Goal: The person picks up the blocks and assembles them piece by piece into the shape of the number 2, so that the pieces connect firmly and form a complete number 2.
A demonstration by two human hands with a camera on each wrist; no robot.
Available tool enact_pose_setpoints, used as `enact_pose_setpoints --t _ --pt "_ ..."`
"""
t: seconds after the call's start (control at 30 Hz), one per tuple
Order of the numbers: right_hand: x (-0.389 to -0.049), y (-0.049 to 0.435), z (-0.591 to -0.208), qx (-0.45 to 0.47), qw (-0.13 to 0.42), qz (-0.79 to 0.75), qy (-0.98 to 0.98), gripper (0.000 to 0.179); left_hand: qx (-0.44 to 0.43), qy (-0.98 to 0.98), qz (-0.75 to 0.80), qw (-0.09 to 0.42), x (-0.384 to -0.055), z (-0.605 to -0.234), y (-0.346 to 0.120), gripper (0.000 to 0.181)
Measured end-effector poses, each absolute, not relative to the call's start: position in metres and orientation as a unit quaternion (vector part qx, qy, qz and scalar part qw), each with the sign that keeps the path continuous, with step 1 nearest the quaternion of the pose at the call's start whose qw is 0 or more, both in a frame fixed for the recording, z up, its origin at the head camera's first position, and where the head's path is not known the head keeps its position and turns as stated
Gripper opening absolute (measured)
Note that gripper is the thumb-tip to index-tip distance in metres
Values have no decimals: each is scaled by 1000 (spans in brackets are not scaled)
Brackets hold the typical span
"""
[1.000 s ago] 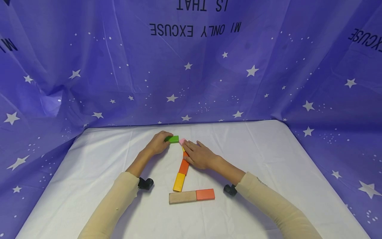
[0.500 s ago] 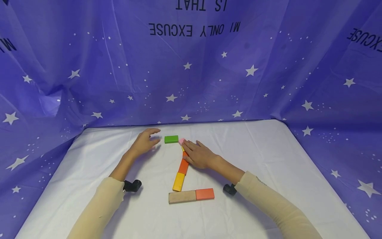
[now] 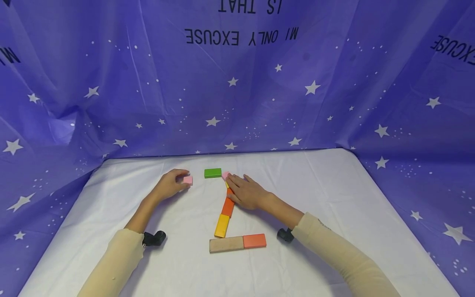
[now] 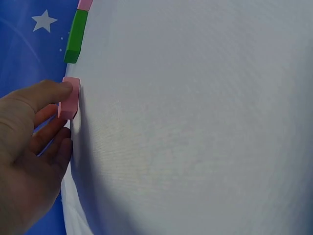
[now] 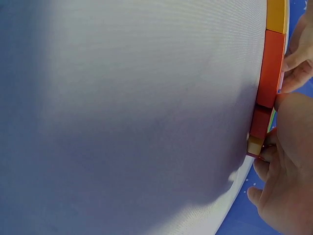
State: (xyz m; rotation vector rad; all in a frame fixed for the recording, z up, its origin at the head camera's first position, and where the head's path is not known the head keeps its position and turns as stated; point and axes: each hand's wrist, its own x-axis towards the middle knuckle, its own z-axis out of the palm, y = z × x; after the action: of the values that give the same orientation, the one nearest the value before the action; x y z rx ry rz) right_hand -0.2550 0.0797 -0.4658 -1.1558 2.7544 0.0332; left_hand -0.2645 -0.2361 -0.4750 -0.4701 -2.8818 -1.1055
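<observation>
My left hand (image 3: pixel 171 184) pinches a small pink block (image 3: pixel 188 180) at the table's left; the left wrist view shows the thumb on the near face of this block (image 4: pixel 70 98). A green block (image 3: pixel 212 173) lies apart to its right. Beside the green one is a second pink block (image 3: pixel 225 175), partly under the fingertips of my right hand (image 3: pixel 248 192). That hand's fingers lie extended over the top of a bent row: a small yellow piece (image 3: pixel 228 185), a red-orange block (image 3: pixel 230 193), an orange block (image 3: pixel 228 208) and a yellow block (image 3: pixel 222 226).
Below the row, a plain wooden block (image 3: pixel 226 244) and a red block (image 3: pixel 255 241) lie end to end. A white cloth (image 3: pixel 315 185) covers the table. A purple star-patterned curtain (image 3: pixel 237 103) rises behind and at both sides.
My left hand has let go of the green block and moved left, where it has taken hold of a pink block. The right hand has stayed in place.
</observation>
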Motion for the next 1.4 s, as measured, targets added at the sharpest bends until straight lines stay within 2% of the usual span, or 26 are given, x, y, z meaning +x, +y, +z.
enact_pose_setpoints --t 0.2,0.87,1.4 --pt "-254 80 -465 -383 75 11 921 65 -156 -927 -339 34 -265 -479 -236 35" --pt "-252 80 -464 -385 77 11 920 64 -134 -923 -356 53 -276 -478 -207 35" --pt "-254 79 -466 -383 72 15 921 65 -136 -931 -337 41 -283 -477 -197 36"
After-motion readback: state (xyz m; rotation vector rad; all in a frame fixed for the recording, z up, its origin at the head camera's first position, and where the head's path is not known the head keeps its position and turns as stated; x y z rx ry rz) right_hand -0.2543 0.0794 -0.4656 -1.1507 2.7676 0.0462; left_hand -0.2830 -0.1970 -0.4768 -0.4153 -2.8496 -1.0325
